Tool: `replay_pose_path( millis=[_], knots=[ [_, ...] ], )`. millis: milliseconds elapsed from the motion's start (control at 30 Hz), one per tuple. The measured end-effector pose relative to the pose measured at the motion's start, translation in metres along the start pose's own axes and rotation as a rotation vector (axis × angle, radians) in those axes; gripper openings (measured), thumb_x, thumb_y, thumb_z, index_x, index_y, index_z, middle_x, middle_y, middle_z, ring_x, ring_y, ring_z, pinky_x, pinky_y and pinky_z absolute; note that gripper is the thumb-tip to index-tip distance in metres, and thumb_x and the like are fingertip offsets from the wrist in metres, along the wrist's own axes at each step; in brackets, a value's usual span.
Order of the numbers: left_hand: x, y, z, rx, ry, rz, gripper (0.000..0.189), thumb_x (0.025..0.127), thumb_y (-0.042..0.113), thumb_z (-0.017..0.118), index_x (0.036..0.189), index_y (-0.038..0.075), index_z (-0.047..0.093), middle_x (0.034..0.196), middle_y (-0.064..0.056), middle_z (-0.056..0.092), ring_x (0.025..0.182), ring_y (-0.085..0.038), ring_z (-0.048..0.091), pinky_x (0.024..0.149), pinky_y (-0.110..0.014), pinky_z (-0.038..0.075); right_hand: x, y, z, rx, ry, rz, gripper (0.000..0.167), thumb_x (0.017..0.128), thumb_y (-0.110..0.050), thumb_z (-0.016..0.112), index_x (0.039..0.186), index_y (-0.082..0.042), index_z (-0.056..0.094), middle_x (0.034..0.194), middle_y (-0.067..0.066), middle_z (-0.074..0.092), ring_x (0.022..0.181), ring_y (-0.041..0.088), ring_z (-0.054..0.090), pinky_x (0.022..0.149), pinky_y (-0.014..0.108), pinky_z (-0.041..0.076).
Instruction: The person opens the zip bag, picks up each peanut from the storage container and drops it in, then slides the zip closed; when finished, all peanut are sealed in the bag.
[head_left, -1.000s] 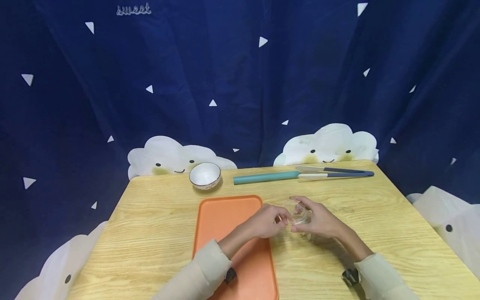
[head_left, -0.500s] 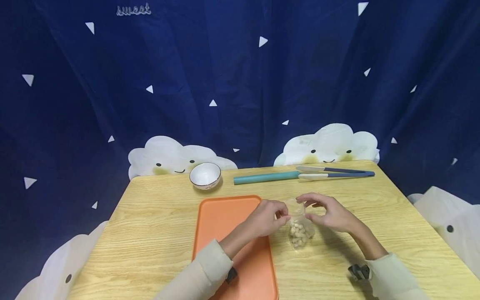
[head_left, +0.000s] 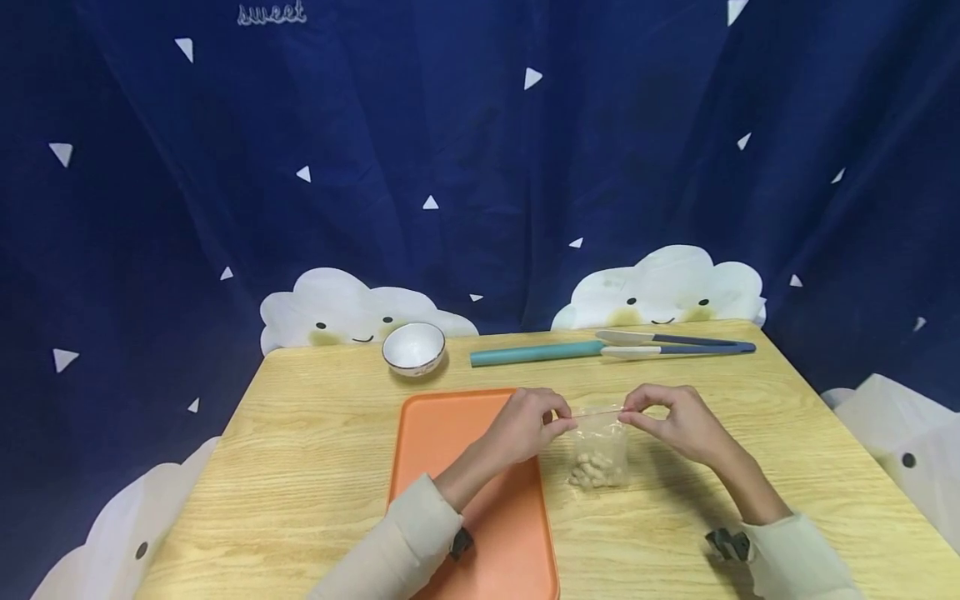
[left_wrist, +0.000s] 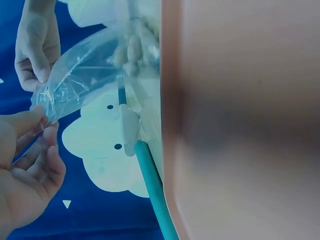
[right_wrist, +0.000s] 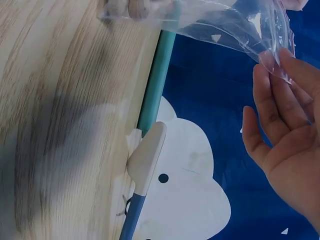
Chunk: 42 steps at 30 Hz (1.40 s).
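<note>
A clear zip bag point(head_left: 606, 440) with a thin reddish line along its top stands upright between the two hands. Pale, lumpy pieces that look like peanuts point(head_left: 592, 472) lie in its bottom. My left hand point(head_left: 522, 427) pinches the top left corner between thumb and fingers. At the opposite corner, my right hand point(head_left: 681, 423) pinches the top edge the same way, so the mouth is stretched straight. Both wrist views show the clear film point(left_wrist: 75, 75) at the fingertips. The bag's lower end is near or on the table; contact is hard to tell.
An orange tray point(head_left: 431, 433) lies under the left forearm, left of the bag. Behind it stands a white bowl point(head_left: 414, 348). A teal tube point(head_left: 525, 354) and blue-and-white tongs point(head_left: 697, 348) lie along the back of the wooden table point(head_left: 315, 467).
The bag's top has gone from rounded and gaping to a flat, straight line. My right hand has shifted right and now pinches the right corner. The left hand stays at the left corner.
</note>
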<state>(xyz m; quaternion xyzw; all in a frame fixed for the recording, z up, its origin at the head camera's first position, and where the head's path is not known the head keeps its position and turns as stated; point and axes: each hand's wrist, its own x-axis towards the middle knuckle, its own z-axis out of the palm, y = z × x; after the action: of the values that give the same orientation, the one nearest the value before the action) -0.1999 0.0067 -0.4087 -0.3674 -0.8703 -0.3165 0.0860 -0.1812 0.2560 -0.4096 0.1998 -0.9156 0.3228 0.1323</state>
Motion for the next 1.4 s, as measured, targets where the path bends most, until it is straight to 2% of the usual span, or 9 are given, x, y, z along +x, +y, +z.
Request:
replay_pose_path(
  millis=[167,300,433,533,633,767,933,1200,1400],
  knots=[
    [0.002,0.001,0.001,-0.124,0.104,-0.011,0.01,0.083,0.021,0.072,0.082,0.012,0.074,0.077,0.002,0.072,0.058,0.001,0.051,0.054,-0.008,0.039,-0.002,-0.004,-0.002,0.095,0.076,0.032,0.007,0.081,-0.016,0.075,0.08,-0.022,0.07,0.082,-0.008,0.071,0.081,-0.003,0.062,0.078,0.02,0.05],
    [0.003,0.002,0.003,-0.234,0.172,-0.051,0.016,0.08,0.016,0.075,0.094,0.01,0.074,0.075,-0.002,0.073,0.057,0.0,0.056,0.054,-0.009,0.043,-0.003,-0.006,-0.003,0.249,0.076,0.09,0.011,0.083,-0.013,0.073,0.093,-0.011,0.07,0.085,0.003,0.07,0.078,-0.001,0.062,0.069,0.016,0.049],
    [0.004,0.002,0.005,-0.272,0.194,-0.071,0.028,0.078,0.012,0.076,0.105,0.006,0.073,0.073,-0.005,0.073,0.057,-0.005,0.063,0.053,-0.009,0.045,-0.004,-0.002,-0.001,0.27,0.04,0.114,0.02,0.084,-0.014,0.071,0.104,-0.009,0.07,0.086,0.005,0.07,0.076,-0.001,0.061,0.063,0.02,0.049],
    [0.004,0.003,0.005,-0.3,0.188,-0.106,0.02,0.078,0.013,0.076,0.096,0.005,0.075,0.075,-0.006,0.074,0.057,-0.006,0.065,0.051,-0.01,0.046,-0.004,0.002,0.0,0.269,-0.017,0.142,0.013,0.086,-0.017,0.069,0.097,-0.01,0.071,0.085,0.004,0.07,0.072,0.002,0.06,0.061,0.022,0.049],
    [0.004,0.002,0.007,-0.346,0.17,-0.193,0.01,0.078,0.016,0.076,0.085,0.008,0.077,0.076,-0.004,0.074,0.058,-0.002,0.062,0.051,-0.012,0.045,-0.003,0.005,0.001,0.298,-0.075,0.191,0.013,0.088,-0.02,0.067,0.089,-0.008,0.069,0.085,0.006,0.068,0.069,0.006,0.058,0.06,0.024,0.049],
    [0.004,-0.001,0.011,-0.41,0.125,-0.319,0.005,0.082,0.017,0.073,0.081,0.012,0.074,0.074,0.001,0.071,0.064,0.0,0.057,0.054,-0.016,0.045,-0.003,0.009,0.005,0.362,-0.139,0.274,0.022,0.091,-0.024,0.063,0.095,-0.001,0.065,0.089,0.01,0.065,0.075,0.007,0.058,0.066,0.025,0.05],
    [0.003,-0.007,0.017,-0.491,0.07,-0.421,0.008,0.088,0.019,0.068,0.085,0.011,0.071,0.079,0.001,0.068,0.07,-0.003,0.054,0.056,-0.018,0.044,-0.004,0.013,0.012,0.416,-0.16,0.367,0.032,0.094,-0.029,0.059,0.102,0.002,0.062,0.095,0.01,0.063,0.082,0.006,0.057,0.073,0.027,0.049],
    [0.004,-0.015,0.023,-0.579,0.076,-0.462,0.012,0.09,0.016,0.065,0.09,0.005,0.069,0.079,-0.004,0.066,0.066,-0.004,0.051,0.055,-0.018,0.043,-0.002,0.007,0.019,0.365,-0.075,0.421,0.037,0.092,-0.038,0.06,0.103,-0.003,0.067,0.102,0.011,0.068,0.089,0.012,0.062,0.078,0.032,0.051],
    [0.008,-0.012,0.027,-0.608,0.02,-0.453,0.017,0.092,0.022,0.062,0.096,0.006,0.067,0.08,0.0,0.062,0.069,-0.004,0.05,0.058,-0.019,0.043,-0.001,0.003,0.021,0.402,-0.092,0.416,0.039,0.093,-0.036,0.059,0.105,0.0,0.066,0.106,0.015,0.068,0.089,0.002,0.06,0.08,0.022,0.048]
  ],
)
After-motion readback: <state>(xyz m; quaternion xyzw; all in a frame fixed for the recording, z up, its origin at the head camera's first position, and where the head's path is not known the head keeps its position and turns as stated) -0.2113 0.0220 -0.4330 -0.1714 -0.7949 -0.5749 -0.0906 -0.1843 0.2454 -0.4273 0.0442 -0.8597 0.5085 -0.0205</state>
